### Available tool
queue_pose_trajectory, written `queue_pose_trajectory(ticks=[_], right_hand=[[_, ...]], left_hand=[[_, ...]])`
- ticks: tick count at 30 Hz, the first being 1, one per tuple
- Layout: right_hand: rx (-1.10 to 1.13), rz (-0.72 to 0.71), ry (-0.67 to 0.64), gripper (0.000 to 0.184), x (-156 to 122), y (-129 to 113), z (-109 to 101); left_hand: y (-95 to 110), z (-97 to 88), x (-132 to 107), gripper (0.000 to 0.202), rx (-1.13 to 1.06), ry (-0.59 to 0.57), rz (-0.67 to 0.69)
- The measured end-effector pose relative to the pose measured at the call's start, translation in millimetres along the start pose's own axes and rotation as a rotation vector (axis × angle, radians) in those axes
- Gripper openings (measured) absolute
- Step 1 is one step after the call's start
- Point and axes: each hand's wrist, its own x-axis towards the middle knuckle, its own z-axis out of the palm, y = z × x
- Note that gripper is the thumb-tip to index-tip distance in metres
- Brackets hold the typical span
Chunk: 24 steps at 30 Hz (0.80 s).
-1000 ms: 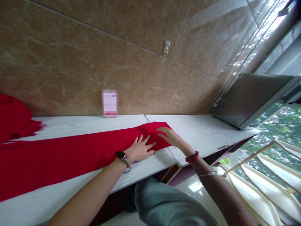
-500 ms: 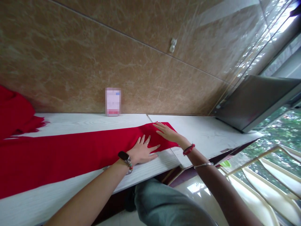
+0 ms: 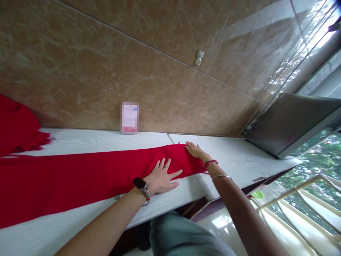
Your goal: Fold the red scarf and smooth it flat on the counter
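A long red scarf point(image 3: 80, 177) lies stretched along a white wooden table point(image 3: 87, 142). My left hand point(image 3: 162, 176) rests flat on the scarf's near edge, fingers spread, with a dark watch and bead bracelet at the wrist. My right hand point(image 3: 195, 151) lies flat on the scarf's far right end, fingers stretched toward the wall, a red band and a silver bangle on the wrist. Neither hand grips anything.
A heap of red cloth point(image 3: 16, 124) with fringe sits at the far left. A small pink card point(image 3: 129, 118) leans against the brown tiled wall point(image 3: 133, 71). An open grey window frame point(image 3: 290, 121) juts in at the right. My knee in jeans point(image 3: 181, 238) is below the table edge.
My right hand has slid along the scarf's end toward the wall, flattening out. The left hand stayed pressed on the scarf. The camera has shifted slightly.
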Motion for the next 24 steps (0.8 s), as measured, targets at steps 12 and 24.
queue_pose_trajectory(ticks=[12, 24], right_hand=[[-0.010, -0.279, -0.091, 0.048, -15.8, -36.8, 5.7], [0.098, -0.213, 0.116, 0.052, -34.6, -45.4, -1.3]], left_hand=[[1.2, -1.8, -0.1, 0.054, -0.029, -0.025, -0.023], [-5.3, -8.1, -5.8, 0.054, -0.088, -0.002, -0.030]])
